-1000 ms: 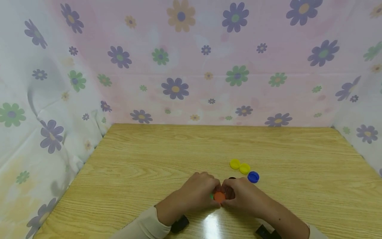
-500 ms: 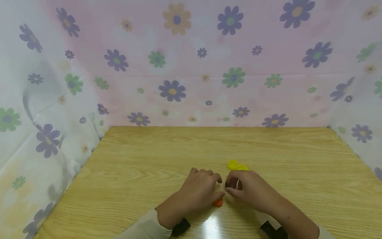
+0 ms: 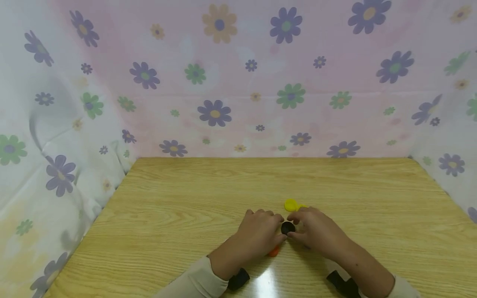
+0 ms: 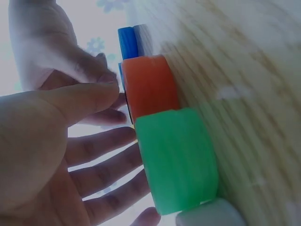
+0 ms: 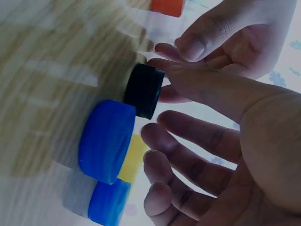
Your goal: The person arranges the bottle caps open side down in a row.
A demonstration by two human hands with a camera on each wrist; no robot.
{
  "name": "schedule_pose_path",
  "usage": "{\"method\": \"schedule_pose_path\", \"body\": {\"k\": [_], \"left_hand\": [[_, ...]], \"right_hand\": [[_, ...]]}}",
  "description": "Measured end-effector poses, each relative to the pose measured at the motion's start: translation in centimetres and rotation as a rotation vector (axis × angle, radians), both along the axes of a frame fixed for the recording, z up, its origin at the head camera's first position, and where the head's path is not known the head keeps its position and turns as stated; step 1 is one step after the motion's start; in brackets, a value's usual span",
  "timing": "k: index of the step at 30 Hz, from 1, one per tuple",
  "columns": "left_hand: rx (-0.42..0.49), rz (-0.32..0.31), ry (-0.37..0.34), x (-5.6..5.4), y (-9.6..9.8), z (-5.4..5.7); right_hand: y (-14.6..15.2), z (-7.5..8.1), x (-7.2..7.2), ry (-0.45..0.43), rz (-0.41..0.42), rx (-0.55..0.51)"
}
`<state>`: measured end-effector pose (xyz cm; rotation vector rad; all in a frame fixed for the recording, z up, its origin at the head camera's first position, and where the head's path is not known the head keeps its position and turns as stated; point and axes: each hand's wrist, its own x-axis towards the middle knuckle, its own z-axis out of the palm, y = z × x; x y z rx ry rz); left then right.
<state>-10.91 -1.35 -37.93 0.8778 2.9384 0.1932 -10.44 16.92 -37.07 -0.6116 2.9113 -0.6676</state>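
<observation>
Left hand [image 3: 259, 233] and right hand [image 3: 317, 229], fingers loose, flank the black cap [image 3: 288, 229]; the left partly hides the orange cap [image 3: 273, 251]

Middle cap [image 3: 288, 228] between hands [image 3: 260, 231] [image 3: 319, 229], far cap [image 3: 291, 205] behind, both on table [image 3: 186, 194]

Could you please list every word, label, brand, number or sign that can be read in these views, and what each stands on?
None can be read.
Round black plastic cap, round orange plastic cap, round green plastic cap, round blue plastic caps, round yellow plastic cap: no lettering shows; any fine marks are too small or blurred.
Pink-and-white cloth backdrop: printed flowers, no words.
</observation>
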Motion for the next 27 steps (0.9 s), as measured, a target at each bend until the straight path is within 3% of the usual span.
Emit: {"method": "schedule_pose_path", "body": {"k": [8,13,18,27], "left_hand": [[0.068,-0.032,-0.009,-0.1,-0.4,-0.1],[0.06,-0.044,0.009,-0.1,-0.5,-0.1],[0.081,-0.045,-0.016,-0.1,-0.4,-0.1],[0.196,0.005,-0.056,-0.3,-0.5,0.3]], "right_hand": [[-0.3,-0.8,-0.4,0.012,0.036,0.035],[-0.4,-1.1,-0.4,0.026,0.045,0.034],[-0.4,-1.1,-0.3,0.032,0.03,0.033],[-0.4,0.0,0.0,0.065,-0.007,-0.009]]}}
